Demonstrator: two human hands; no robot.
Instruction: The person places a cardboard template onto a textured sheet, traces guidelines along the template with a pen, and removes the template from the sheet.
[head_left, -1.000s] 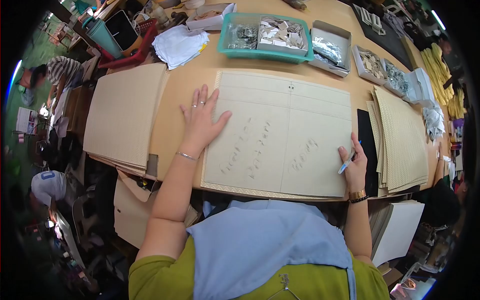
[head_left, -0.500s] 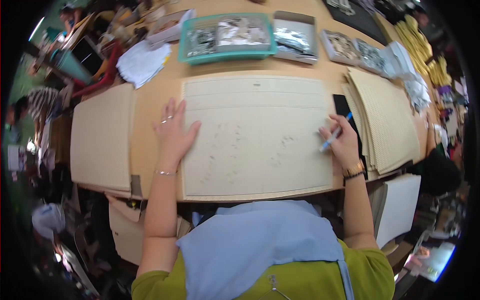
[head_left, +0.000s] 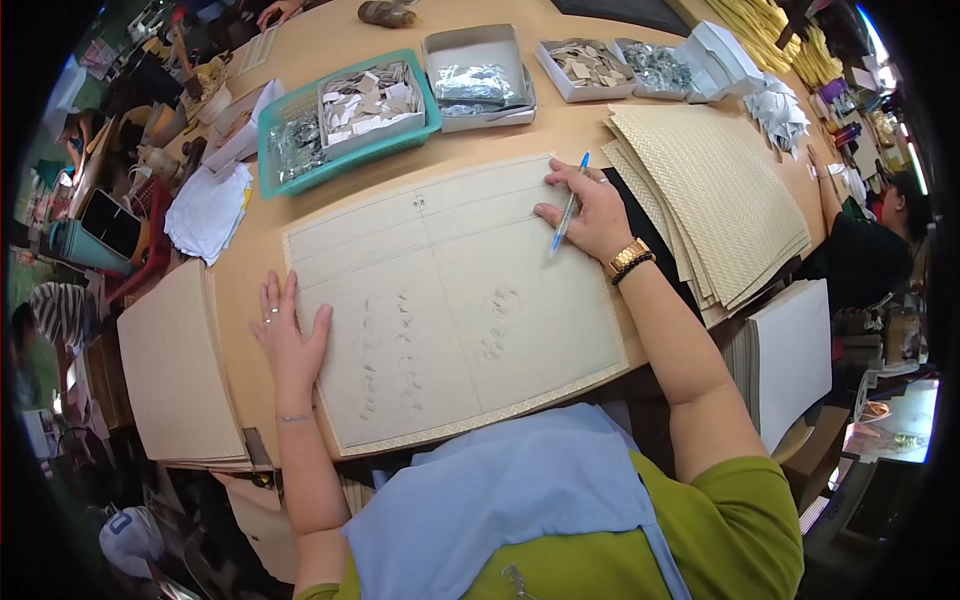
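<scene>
A large cream sheet (head_left: 520,340) lies in front of me, with ruled lines and several rows of handwritten marks. A woven-textured layer shows along its near edge. My left hand (head_left: 290,340), fingers spread, rests at the sheet's left edge and wears a ring and a thin bracelet. Near the sheet's far right corner, my right hand (head_left: 598,215) holds a clear pen with blue ends (head_left: 569,205) between its fingers. The pen slants across the fingers, and whether it touches the sheet I cannot tell.
Woven sheets (head_left: 720,190) are stacked at right, beside a black strip (head_left: 640,220); more sheets (head_left: 170,370) lie at left. Along the back stand a teal basket (head_left: 435,110), a box of packets (head_left: 475,45) and a box of small pieces (head_left: 570,95). White cloth (head_left: 205,210) lies at left.
The view has turned, so the sheet and table appear tilted. My right hand, still with the pen, has moved up the sheet's right side to its far corner. My left hand stays at the left edge.
</scene>
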